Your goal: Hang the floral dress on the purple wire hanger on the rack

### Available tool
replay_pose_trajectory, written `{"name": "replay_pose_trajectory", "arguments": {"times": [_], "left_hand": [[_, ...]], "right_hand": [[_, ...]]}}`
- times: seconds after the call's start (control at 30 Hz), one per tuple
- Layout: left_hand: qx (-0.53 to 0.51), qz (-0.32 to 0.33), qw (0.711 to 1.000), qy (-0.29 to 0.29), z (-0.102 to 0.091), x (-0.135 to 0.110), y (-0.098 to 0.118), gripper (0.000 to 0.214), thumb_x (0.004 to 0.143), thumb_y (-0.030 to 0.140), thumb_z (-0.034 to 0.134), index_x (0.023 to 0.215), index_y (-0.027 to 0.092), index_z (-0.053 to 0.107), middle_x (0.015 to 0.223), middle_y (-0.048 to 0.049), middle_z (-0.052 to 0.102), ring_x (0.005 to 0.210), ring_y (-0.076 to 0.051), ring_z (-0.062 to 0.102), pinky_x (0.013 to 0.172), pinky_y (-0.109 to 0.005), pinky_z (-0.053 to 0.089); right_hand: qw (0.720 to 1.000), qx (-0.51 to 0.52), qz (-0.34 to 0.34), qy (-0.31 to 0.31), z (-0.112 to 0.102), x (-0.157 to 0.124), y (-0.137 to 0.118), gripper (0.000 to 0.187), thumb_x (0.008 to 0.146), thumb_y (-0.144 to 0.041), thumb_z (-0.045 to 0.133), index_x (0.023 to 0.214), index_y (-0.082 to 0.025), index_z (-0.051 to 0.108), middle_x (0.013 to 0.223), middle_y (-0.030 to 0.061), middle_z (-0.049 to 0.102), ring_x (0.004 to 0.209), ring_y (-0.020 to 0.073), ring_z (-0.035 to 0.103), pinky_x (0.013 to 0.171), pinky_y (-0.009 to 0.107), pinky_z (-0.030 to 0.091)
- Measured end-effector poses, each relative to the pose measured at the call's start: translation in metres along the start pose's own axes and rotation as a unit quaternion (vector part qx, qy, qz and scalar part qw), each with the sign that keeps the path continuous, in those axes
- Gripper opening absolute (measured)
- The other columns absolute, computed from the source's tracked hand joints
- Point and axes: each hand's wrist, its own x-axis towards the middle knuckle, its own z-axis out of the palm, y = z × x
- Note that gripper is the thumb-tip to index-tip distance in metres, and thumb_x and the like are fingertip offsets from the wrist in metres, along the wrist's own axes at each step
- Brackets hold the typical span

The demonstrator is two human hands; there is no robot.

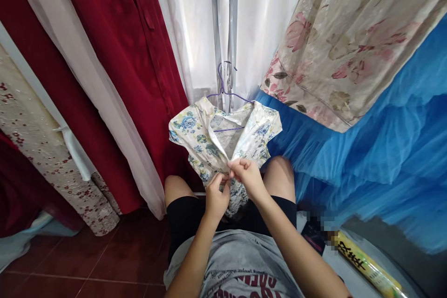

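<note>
Head | floral garment (216, 154) | front pinched by left fingers (218, 179), right fingers (239, 165)

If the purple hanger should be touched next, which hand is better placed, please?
Probably the right hand: it pinches the floral garment higher up, nearer the purple hanger, while the left hand pinches lower down.

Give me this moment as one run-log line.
left grip: pinching floral garment front | right grip: pinching garment front, slightly higher | purple hanger: in garment's shoulders | neckline: open above both grips
</note>
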Motion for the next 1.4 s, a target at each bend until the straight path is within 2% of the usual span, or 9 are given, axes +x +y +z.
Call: {"name": "replay_pose_trajectory", "arguments": {"times": [0.23, 0.43, 0.6, 0.73, 0.93, 1.13, 1.27, 1.33, 1.4], "left_hand": [[0.090, 0.006, 0.992, -0.091, -0.004, 0.009, -0.016, 0.011, 0.093, 0.016, 0.053, 0.086, 0.021, 0.060, 0.086, -0.0040, 0.062, 0.077, -0.019, 0.062, 0.073, -0.028, 0.049], [0.099, 0.038, 0.984, -0.144, -0.013, 0.041, -0.032, 0.011, 0.093, 0.019, 0.059, 0.097, 0.022, 0.069, 0.092, -0.0048, 0.069, 0.085, -0.021, 0.068, 0.081, -0.033, 0.053], [0.033, 0.143, 0.989, 0.014, -0.040, 0.129, 0.022, 0.034, 0.103, 0.030, 0.051, 0.135, 0.023, 0.061, 0.101, -0.0065, 0.071, 0.086, -0.018, 0.067, 0.084, -0.034, 0.054], [0.094, 0.248, 0.964, -0.006, -0.057, 0.194, 0.071, 0.027, 0.105, 0.031, 0.049, 0.123, 0.024, 0.068, 0.110, -0.0063, 0.073, 0.095, -0.019, 0.067, 0.090, -0.035, 0.051], [0.088, 0.284, 0.954, 0.030, -0.057, 0.211, 0.096, 0.019, 0.102, 0.031, 0.056, 0.101, 0.018, 0.069, 0.094, -0.0039, 0.071, 0.090, -0.017, 0.066, 0.087, -0.032, 0.050], [-0.076, 0.186, 0.944, 0.263, -0.106, 0.229, 0.069, 0.014, 0.099, 0.029, 0.061, 0.095, 0.016, 0.064, 0.084, -0.0007, 0.064, 0.080, -0.012, 0.063, 0.078, -0.023, 0.049], [-0.269, -0.052, 0.875, 0.398, -0.134, 0.228, 0.012, 0.013, 0.096, 0.016, 0.057, 0.083, 0.016, 0.058, 0.075, 0.0035, 0.057, 0.073, -0.008, 0.058, 0.079, -0.019, 0.046], [-0.362, -0.202, 0.824, 0.385, -0.123, 0.210, -0.016, 0.023, 0.094, 0.012, 0.053, 0.072, 0.018, 0.049, 0.067, 0.0043, 0.052, 0.068, -0.008, 0.056, 0.079, -0.020, 0.046], [-0.389, -0.270, 0.816, 0.331, -0.097, 0.185, -0.039, 0.029, 0.088, 0.011, 0.056, 0.064, 0.019, 0.042, 0.062, 0.0033, 0.050, 0.064, -0.012, 0.056, 0.078, -0.026, 0.048]], "right_hand": [[0.986, -0.015, -0.133, 0.095, 0.026, 0.115, -0.086, 0.029, 0.080, -0.032, 0.068, 0.056, -0.017, 0.061, 0.049, -0.0009, 0.054, 0.043, 0.0080, 0.034, 0.044, 0.025, 0.025], [0.991, 0.007, -0.131, 0.037, 0.021, 0.117, -0.101, 0.024, 0.079, -0.036, 0.072, 0.066, -0.019, 0.061, 0.053, -0.0018, 0.059, 0.041, 0.0077, 0.035, 0.043, 0.024, 0.029], [0.989, -0.007, -0.150, 0.011, 0.011, 0.093, -0.099, 0.021, 0.082, -0.035, 0.069, 0.072, -0.020, 0.060, 0.051, -0.0025, 0.058, 0.042, 0.0085, 0.039, 0.044, 0.024, 0.031], [0.979, -0.070, -0.189, -0.002, 0.007, 0.089, -0.108, 0.026, 0.087, -0.038, 0.068, 0.071, -0.021, 0.057, 0.052, -0.0024, 0.057, 0.046, 0.0090, 0.044, 0.049, 0.024, 0.034], [0.976, -0.121, -0.175, 0.047, 0.000, 0.107, -0.081, 0.024, 0.082, -0.035, 0.069, 0.067, -0.020, 0.056, 0.050, -0.0038, 0.051, 0.047, 0.0101, 0.042, 0.050, 0.025, 0.031], [0.983, -0.148, -0.107, 0.020, -0.011, 0.090, -0.033, 0.024, 0.077, -0.034, 0.065, 0.060, -0.021, 0.053, 0.047, -0.0032, 0.051, 0.045, 0.0103, 0.039, 0.048, 0.025, 0.027], [0.987, -0.118, -0.106, -0.020, -0.014, 0.064, -0.025, 0.027, 0.080, -0.037, 0.066, 0.063, -0.021, 0.053, 0.048, -0.0047, 0.051, 0.044, 0.0092, 0.038, 0.048, 0.025, 0.026], [0.989, -0.108, -0.097, -0.026, -0.013, 0.056, -0.021, 0.027, 0.080, -0.037, 0.067, 0.063, -0.021, 0.053, 0.048, -0.0049, 0.051, 0.043, 0.0094, 0.039, 0.047, 0.024, 0.026], [0.993, -0.089, -0.078, -0.010, -0.015, 0.049, -0.011, 0.028, 0.079, -0.038, 0.068, 0.062, -0.021, 0.053, 0.047, -0.0044, 0.051, 0.043, 0.0097, 0.039, 0.047, 0.024, 0.026]]}}
